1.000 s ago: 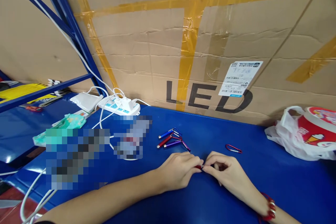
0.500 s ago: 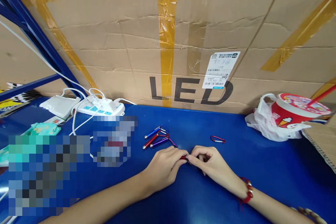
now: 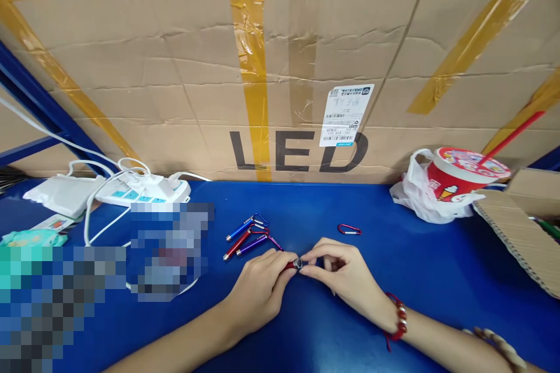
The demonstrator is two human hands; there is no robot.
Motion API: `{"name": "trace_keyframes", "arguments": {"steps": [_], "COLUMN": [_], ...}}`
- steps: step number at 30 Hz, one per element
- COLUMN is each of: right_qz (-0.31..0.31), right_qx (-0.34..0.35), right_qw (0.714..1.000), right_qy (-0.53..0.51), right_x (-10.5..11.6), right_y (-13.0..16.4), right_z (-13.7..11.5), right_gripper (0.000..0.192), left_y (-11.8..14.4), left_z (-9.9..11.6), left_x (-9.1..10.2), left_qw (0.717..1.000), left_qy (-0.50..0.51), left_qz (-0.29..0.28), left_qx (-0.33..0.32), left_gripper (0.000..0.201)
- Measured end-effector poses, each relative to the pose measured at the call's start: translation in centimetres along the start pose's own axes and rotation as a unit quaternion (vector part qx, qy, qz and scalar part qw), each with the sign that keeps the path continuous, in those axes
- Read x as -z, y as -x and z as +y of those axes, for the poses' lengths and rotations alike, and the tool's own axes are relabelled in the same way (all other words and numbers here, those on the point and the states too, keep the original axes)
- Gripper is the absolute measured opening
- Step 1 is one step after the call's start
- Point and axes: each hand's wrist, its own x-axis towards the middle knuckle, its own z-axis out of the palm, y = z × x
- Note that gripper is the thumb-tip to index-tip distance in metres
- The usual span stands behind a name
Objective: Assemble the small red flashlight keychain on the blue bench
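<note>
My left hand [image 3: 262,282] is closed around a small red flashlight [image 3: 290,265], most of which the fingers hide. A small silvery ring [image 3: 298,264] shows at its right end. The thumb and forefinger of my right hand [image 3: 343,268] pinch at that ring from the right; the exact contact is too small to tell. Beyond my left hand lie a blue mini flashlight [image 3: 239,229], a red mini flashlight [image 3: 237,246] and a purple mini flashlight [image 3: 251,245], each with a carabiner clip. A loose red carabiner [image 3: 349,229] rests on the table behind my right hand.
A large cardboard box [image 3: 196,70] marked LED stands along the back of the blue table [image 3: 332,326]. To the left are a white power strip [image 3: 144,189] with cables and blurred items. At right stand a red cup [image 3: 459,178] in a plastic bag and an open carton [image 3: 516,233].
The view has shifted, so most things sit further left. My right fingertips are slightly more apart, and more of the ring at the flashlight's end shows.
</note>
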Motion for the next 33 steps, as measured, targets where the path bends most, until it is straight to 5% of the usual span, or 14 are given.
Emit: {"name": "trace_keyframes", "arguments": {"steps": [14, 33], "right_qz": [-0.012, -0.058], "right_qx": [0.005, -0.05], "right_qw": [0.998, 0.997], "right_qy": [-0.056, 0.015], "right_x": [0.07, 0.28], "right_y": [-0.27, -0.38], "right_z": [-0.03, 0.34], "right_gripper": [0.032, 0.022], "left_y": [0.09, 0.1], "left_z": [-0.18, -0.26], "left_x": [-0.15, -0.04], "left_qw": [0.999, 0.994], "left_qy": [-0.001, -0.059], "left_qz": [-0.009, -0.086], "left_qx": [-0.034, -0.031], "left_gripper": [0.023, 0.011]}}
